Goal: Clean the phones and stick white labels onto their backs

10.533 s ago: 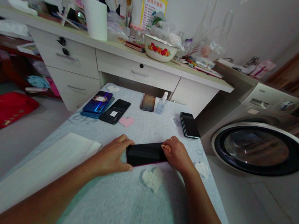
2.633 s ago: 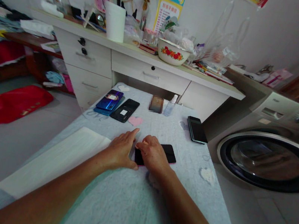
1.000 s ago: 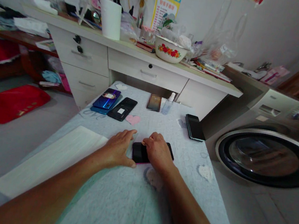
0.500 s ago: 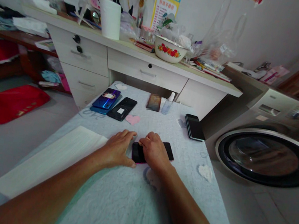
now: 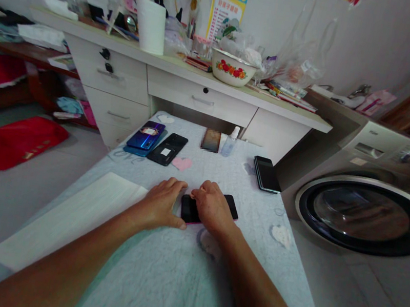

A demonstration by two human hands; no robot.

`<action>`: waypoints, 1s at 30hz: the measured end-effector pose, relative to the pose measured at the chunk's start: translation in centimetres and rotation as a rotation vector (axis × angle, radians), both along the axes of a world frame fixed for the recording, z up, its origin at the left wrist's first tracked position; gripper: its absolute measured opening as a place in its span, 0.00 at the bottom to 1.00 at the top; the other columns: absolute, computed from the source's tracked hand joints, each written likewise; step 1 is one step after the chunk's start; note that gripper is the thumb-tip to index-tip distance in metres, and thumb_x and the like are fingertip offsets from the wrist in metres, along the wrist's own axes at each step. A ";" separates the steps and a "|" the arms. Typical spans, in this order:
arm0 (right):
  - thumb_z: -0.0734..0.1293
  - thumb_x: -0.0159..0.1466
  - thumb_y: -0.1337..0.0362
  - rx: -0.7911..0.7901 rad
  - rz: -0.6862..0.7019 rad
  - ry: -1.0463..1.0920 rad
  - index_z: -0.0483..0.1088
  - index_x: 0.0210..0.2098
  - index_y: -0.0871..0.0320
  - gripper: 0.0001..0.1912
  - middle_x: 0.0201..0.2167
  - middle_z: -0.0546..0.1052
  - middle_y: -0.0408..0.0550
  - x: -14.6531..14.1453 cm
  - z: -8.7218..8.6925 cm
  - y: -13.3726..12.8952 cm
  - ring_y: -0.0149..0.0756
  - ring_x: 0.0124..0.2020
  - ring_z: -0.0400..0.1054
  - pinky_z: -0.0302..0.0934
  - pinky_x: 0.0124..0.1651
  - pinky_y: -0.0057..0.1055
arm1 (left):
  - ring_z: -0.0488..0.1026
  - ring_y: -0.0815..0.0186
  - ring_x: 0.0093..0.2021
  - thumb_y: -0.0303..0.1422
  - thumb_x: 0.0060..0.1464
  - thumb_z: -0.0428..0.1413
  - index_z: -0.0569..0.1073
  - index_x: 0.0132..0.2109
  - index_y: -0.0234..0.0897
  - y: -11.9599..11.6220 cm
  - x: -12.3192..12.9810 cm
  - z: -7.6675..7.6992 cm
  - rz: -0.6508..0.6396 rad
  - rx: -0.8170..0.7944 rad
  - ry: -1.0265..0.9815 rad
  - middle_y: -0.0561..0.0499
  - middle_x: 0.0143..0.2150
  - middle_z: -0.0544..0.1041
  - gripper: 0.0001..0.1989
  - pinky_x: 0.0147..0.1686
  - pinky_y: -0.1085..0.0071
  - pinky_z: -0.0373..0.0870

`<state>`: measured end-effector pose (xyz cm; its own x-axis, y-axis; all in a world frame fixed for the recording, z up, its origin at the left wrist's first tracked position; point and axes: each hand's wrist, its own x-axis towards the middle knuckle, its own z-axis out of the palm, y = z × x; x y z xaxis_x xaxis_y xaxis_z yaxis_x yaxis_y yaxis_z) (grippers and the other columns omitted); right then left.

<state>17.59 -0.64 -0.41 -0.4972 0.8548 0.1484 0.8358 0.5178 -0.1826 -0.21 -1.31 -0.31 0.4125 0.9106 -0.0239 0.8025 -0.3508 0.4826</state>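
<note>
A smartphone point(image 5: 230, 207) with a dark screen and a pink edge lies face up on the cloth-covered table. On top of its screen rests my right hand point(image 5: 212, 206), fingers curled and pressed together; what they hold, if anything, is hidden. At the phone's left end is my left hand point(image 5: 162, 203), thumb and fingers spread apart around that end, with nothing visible in its grasp. Left of that hand lies a long white sheet point(image 5: 73, 221), partly under my left forearm. Farther back are a black phone point(image 5: 175, 144) and a blue phone point(image 5: 144, 136) resting on another blue one.
A clear spray bottle point(image 5: 229, 145) stands near the back of the table, beside a small blurred brown item point(image 5: 210, 140). Stacked dark phones point(image 5: 267, 175) lie at the right edge. Behind is a white desk point(image 5: 199, 90); to the right, a washing machine point(image 5: 367, 210).
</note>
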 end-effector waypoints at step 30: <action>0.60 0.66 0.70 -0.024 -0.004 0.023 0.75 0.38 0.60 0.12 0.37 0.69 0.51 -1.8 0.5 0.0 0.37 0.41 0.61 0.55 0.46 0.31 | 0.67 0.50 0.52 0.43 0.29 0.66 0.60 0.52 0.39 0.0 0.0 -0.7 0.022 0.049 -0.095 0.44 0.51 0.69 0.41 0.51 0.56 0.64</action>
<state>15.78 -0.67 0.04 -0.4906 0.8602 0.1391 0.8333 0.5098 -0.2139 -0.24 -1.31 -1.04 0.3907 0.9186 0.0592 0.7616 -0.3587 0.5398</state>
